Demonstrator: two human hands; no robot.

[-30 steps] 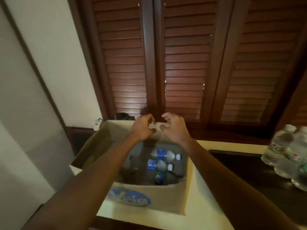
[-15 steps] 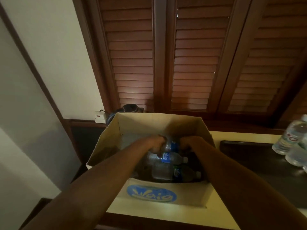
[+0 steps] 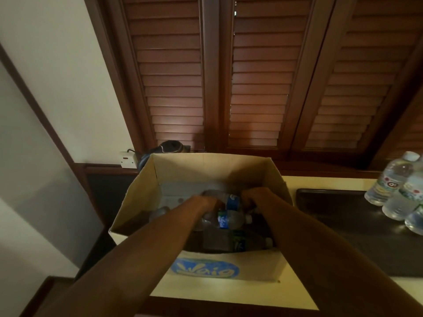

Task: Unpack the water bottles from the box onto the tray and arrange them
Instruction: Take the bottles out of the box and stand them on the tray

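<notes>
The blue-labelled water bottle (image 3: 229,200) we want lies on its side near the top of the pile inside the cardboard box (image 3: 212,168), its long axis running left to right across our view, with the cap end seemingly toward our right. Our left hand (image 3: 207,203) is at its left end and our right hand (image 3: 253,199) at its right end, so the bottle sits directly between the two, about equally near to each. Both hands look curled around it, though the box is dim and the fingers are mostly hidden, so we cannot be sure how firm either grip is.

Just nearer to us lies a second bottle (image 3: 229,219), parallel to the first, and a third, darker bottle (image 3: 238,242) rests against the near wall of the box. Out to our right, the dark tray (image 3: 332,216) sits on the counter, just beside the box. A cluster of upright bottles (image 3: 398,191) stands at the tray's far right, so we judge the lift goes up and then rightward.
</notes>
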